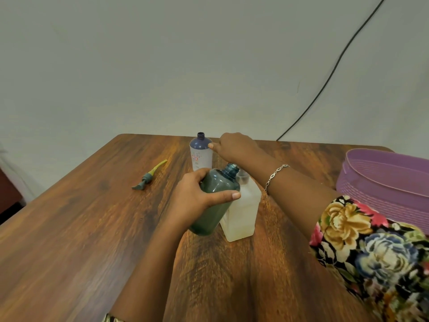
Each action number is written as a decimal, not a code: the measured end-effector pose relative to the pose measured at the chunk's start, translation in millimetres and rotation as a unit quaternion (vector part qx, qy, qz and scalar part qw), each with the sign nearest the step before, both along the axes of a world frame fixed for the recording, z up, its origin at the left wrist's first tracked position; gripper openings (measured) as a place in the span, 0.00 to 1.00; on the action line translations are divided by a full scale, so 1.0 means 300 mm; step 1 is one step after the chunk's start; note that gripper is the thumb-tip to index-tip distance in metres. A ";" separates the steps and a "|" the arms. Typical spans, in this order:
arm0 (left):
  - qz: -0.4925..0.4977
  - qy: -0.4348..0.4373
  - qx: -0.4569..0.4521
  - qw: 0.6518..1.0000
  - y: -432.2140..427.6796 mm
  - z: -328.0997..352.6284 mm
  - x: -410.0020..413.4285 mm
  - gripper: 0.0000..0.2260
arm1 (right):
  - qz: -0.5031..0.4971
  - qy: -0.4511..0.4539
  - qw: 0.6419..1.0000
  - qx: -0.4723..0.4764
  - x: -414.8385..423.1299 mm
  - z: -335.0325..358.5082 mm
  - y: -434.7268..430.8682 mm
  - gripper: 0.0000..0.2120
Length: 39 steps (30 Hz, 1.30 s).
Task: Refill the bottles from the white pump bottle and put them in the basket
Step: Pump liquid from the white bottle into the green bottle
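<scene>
Centre, left hand: grips tilted green bottle
Upper centre, right hand: curled beside blue bottle; grip unclear

Two hands among bottles on a wooden table.

The left hand grips a green bottle, tilted and uncapped, its neck leaning over the white bottle that stands just behind it. The right hand, knuckles up with fingers curled under, has its thumb against the shoulder of an open blue-topped bottle. A pump lies to the left, and a purple basket sits at the right edge.
</scene>
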<state>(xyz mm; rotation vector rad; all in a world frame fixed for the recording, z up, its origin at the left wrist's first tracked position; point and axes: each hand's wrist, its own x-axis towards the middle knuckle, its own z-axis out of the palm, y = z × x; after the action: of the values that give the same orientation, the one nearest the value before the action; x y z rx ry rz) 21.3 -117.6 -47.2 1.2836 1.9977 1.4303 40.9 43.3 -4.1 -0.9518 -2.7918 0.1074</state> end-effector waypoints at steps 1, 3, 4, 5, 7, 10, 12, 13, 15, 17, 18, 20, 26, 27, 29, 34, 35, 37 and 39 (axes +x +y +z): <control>0.001 -0.001 0.000 1.000 -0.001 -0.003 -0.002 0.32 | 0.004 0.002 1.000 -0.006 -0.002 -0.006 0.001 0.21; 0.003 -0.002 -0.004 1.000 -0.005 -0.005 -0.006 0.33 | 0.009 0.009 0.999 -0.033 -0.006 -0.006 0.003 0.21; 0.003 -0.003 -0.006 1.000 -0.006 -0.005 -0.006 0.32 | 0.013 0.017 0.998 -0.057 -0.005 -0.001 0.004 0.21; 0.001 -0.003 -0.004 1.000 -0.005 -0.003 -0.004 0.31 | 0.018 0.030 0.996 -0.083 -0.001 0.009 0.008 0.20; -0.003 -0.001 -0.003 1.000 -0.004 0.004 0.005 0.30 | 0.028 0.049 0.993 -0.108 0.010 0.033 0.016 0.20; -0.002 0.000 -0.005 1.000 -0.005 0.016 0.004 0.33 | 0.035 0.033 0.995 -0.086 0.015 0.055 0.015 0.20; 0.001 0.006 -0.006 1.000 -0.004 0.021 0.001 0.35 | 0.032 0.026 0.997 -0.065 0.008 0.051 0.011 0.20; 0.002 0.011 -0.005 1.000 -0.002 0.020 0.001 0.35 | 0.027 0.023 0.998 -0.050 0.006 0.047 0.009 0.20; 0.001 0.016 -0.004 1.000 0.003 0.015 0.002 0.38 | 0.015 0.009 1.000 -0.020 0.003 0.034 0.004 0.21; -0.001 0.014 -0.006 1.000 0.002 0.007 0.001 0.40 | 0.010 0.001 1.000 0.001 -0.003 0.014 0.001 0.22; 0.001 0.011 -0.006 1.000 -0.001 0.005 0.000 0.40 | 0.013 0.001 1.000 0.006 -0.006 0.006 -0.003 0.22; 0.005 0.005 -0.005 1.000 -0.007 0.002 -0.001 0.38 | 0.022 0.002 1.000 0.000 -0.011 0.001 -0.009 0.20; 0.003 -0.006 -0.008 1.000 -0.011 0.013 0.003 0.31 | 0.046 0.007 0.995 -0.093 -0.005 0.049 -0.001 0.18; 0.003 -0.006 -0.009 1.000 -0.011 0.015 0.002 0.32 | 0.046 0.004 0.995 -0.092 -0.003 0.054 0.004 0.19; 0.003 -0.004 -0.008 1.000 -0.010 0.015 -0.001 0.34 | 0.042 0.000 0.995 -0.090 0.000 0.056 0.009 0.19; -0.001 0.004 0.000 1.000 -0.001 0.009 0.000 0.37 | 0.020 -0.022 0.999 -0.016 0.004 0.026 0.000 0.22; -0.001 0.005 -0.002 1.000 0.001 0.005 0.002 0.37 | 0.015 -0.022 1.000 -0.008 0.004 0.018 -0.001 0.22; 0.002 0.007 -0.005 1.000 0.000 0.002 0.005 0.37 | 0.011 -0.018 1.000 -0.007 0.001 0.007 -0.002 0.22; 0.002 0.003 -0.003 1.000 -0.002 0.002 0.006 0.36 | 0.011 -0.015 1.000 -0.016 -0.001 0.003 -0.001 0.22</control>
<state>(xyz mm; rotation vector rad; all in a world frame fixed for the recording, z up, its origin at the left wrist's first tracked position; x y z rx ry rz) 23.2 -118.3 -46.7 1.2835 2.0070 1.4224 40.7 43.0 -3.3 -0.9369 -2.8376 0.1430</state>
